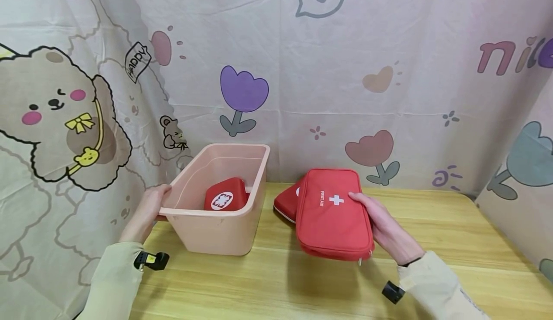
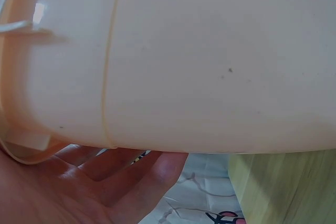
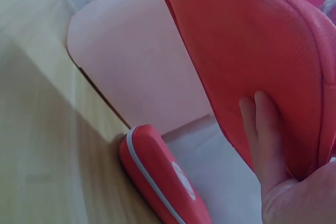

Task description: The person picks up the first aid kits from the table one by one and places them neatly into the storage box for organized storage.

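My left hand [image 1: 149, 209] grips the left rim of a pink plastic bin [image 1: 216, 233]. In the left wrist view, the fingers [image 2: 152, 177] lie along the outside of the bin wall. A red case [image 1: 225, 194] with a white emblem lies inside the bin. My right hand [image 1: 382, 219] holds a red first-aid bag [image 1: 332, 224] by its right side, thumb on the front and fingers [image 3: 268, 129] behind. The bag is tilted above the table, its white cross facing me. Behind it, partly hidden, a second red case [image 1: 286, 202] with a pale zip edge rests on the table.
Everything stands on a light wooden table [image 1: 432, 233]. A printed cloth [image 1: 294, 70] hangs behind the table and along both sides, close to the bin's back and left. The second case lies just right of the bin.
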Motion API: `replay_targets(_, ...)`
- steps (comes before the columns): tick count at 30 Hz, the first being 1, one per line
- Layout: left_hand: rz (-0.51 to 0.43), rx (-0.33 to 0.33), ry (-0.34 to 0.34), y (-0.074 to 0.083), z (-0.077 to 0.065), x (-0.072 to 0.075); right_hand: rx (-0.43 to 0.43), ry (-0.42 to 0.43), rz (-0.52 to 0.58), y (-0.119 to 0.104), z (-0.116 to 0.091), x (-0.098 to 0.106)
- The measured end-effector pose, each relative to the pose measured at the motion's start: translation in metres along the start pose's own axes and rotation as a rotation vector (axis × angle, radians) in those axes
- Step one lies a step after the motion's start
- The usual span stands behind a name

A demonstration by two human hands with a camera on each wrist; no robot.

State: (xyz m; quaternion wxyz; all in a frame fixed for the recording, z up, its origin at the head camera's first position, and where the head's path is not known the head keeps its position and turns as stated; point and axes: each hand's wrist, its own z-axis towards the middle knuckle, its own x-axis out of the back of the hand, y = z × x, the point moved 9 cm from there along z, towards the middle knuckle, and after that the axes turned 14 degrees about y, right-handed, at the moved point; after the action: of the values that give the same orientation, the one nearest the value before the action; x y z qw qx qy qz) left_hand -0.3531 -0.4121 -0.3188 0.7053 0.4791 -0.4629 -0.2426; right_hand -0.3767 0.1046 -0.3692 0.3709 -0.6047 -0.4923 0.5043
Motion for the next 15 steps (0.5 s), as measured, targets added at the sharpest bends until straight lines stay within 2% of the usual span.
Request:
replay_targets(9,0.022,0.002,-0.012,-0.001,-0.001,0.0,0.024,0.03,-0.005,-0.013,0.004,-0.004)
replay_targets(15,-0.003,0.012,-0.002,-0.001,0.001,0.0,0.015,0.037,0.013,-0.017,0.006,-0.006)
